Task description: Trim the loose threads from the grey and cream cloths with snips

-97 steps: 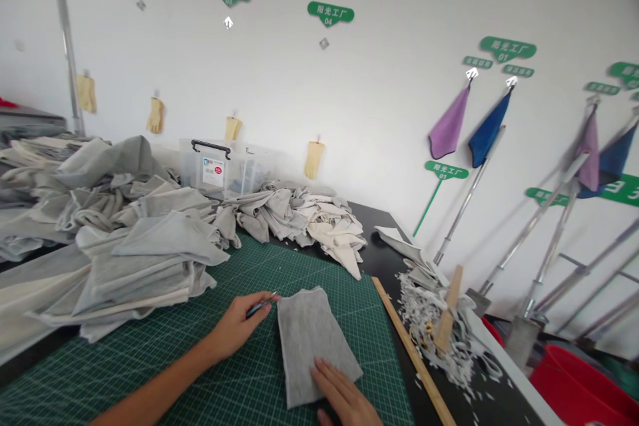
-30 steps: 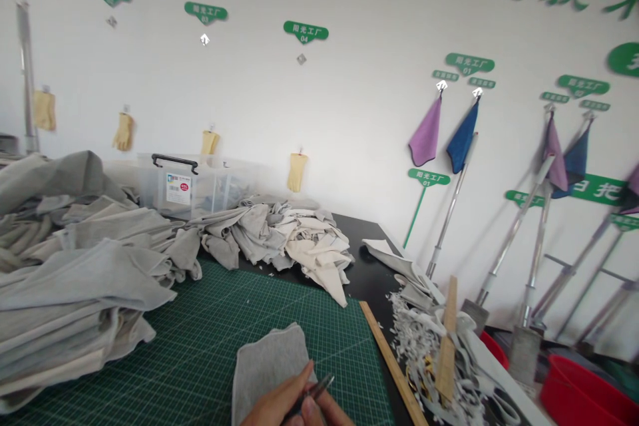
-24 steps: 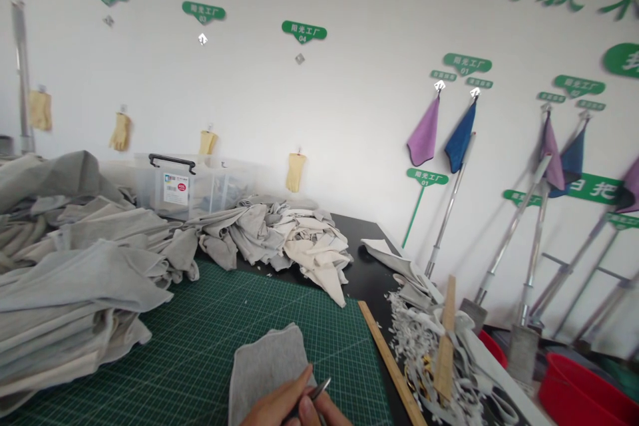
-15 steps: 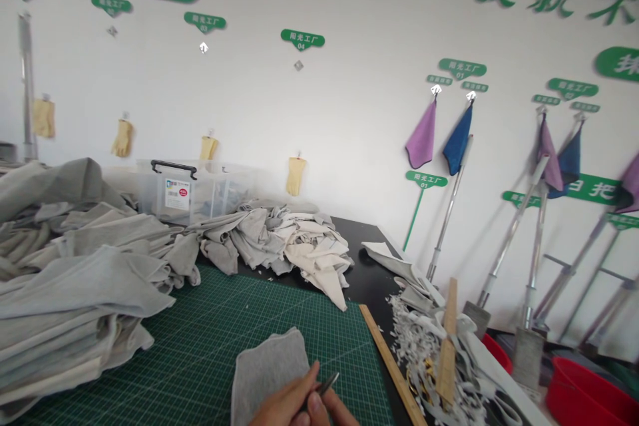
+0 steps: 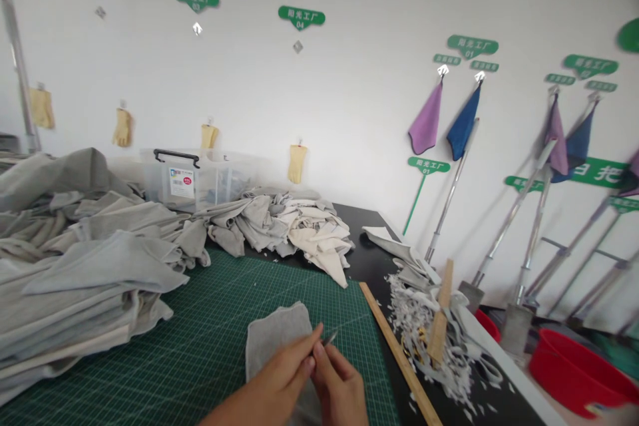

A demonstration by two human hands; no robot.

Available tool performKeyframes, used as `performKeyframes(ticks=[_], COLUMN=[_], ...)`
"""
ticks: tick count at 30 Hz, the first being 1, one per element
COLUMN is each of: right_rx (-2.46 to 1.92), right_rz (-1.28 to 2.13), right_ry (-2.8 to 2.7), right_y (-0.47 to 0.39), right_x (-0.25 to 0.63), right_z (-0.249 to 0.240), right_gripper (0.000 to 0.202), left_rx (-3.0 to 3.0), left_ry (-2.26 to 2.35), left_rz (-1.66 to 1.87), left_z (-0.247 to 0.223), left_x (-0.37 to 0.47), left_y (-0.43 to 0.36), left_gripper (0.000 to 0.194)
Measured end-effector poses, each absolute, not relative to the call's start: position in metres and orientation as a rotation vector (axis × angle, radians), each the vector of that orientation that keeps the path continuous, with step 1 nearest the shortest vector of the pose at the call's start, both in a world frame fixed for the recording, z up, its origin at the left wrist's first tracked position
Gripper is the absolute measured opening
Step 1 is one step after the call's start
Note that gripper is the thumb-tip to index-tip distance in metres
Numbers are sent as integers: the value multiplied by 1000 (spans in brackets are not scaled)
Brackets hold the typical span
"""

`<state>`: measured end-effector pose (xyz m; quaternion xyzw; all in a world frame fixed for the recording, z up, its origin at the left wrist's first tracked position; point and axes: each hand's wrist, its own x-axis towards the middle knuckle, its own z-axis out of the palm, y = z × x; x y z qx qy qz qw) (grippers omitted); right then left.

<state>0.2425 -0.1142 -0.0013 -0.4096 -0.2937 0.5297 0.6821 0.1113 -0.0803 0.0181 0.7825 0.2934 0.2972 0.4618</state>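
A grey cloth piece [image 5: 277,329] lies on the green cutting mat [image 5: 210,319] near the front edge of the view. Over its right side, my left hand [image 5: 287,366] and my right hand [image 5: 339,373] meet with fingers pinched together. A small pointed metal tool [image 5: 330,337] sticks out from between the fingertips, its tip up and to the right. My right hand grips this tool. What my left fingers pinch is hidden behind them.
Heaps of grey cloth [image 5: 100,279] cover the left side; more cloth [image 5: 319,233] lies behind the mat beside a clear plastic box [image 5: 184,180]. At right are a wooden ruler [image 5: 399,353], scraps [image 5: 414,319], another wooden strip [image 5: 441,319] and a red basin [image 5: 579,373].
The view has tilted down, showing more of both hands and forearms. My right hand has come up beside my left, and the metal tool's tip shows less.
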Motion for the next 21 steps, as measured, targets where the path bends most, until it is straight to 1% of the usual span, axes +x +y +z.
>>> performKeyframes(ticks=[4, 9, 11, 14, 18, 21], right_rx=[-838, -825, -810, -832, -885, -859], right_rz=[1281, 1309, 1329, 1311, 1203, 1196], right_ry=[-648, -573, -550, -493, -400, -430], right_y=[-116, -126, -133, -139, -132, -125], right_x=[218, 200, 203, 213, 228, 228], right_z=[25, 22, 16, 11, 17, 26], right_gripper=[26, 19, 19, 26, 23, 23], left_rx=[1847, 1955, 2010, 2025, 1929, 1892], left_ry=[774, 806, 794, 702, 634, 657], left_rz=[769, 733, 723, 696, 697, 717], left_z=[40, 39, 36, 37, 43, 46], left_x=[88, 74, 77, 91, 113, 114], left_y=[-87, -93, -98, -101, -89, -82], left_gripper=[53, 50, 50, 49, 52, 54])
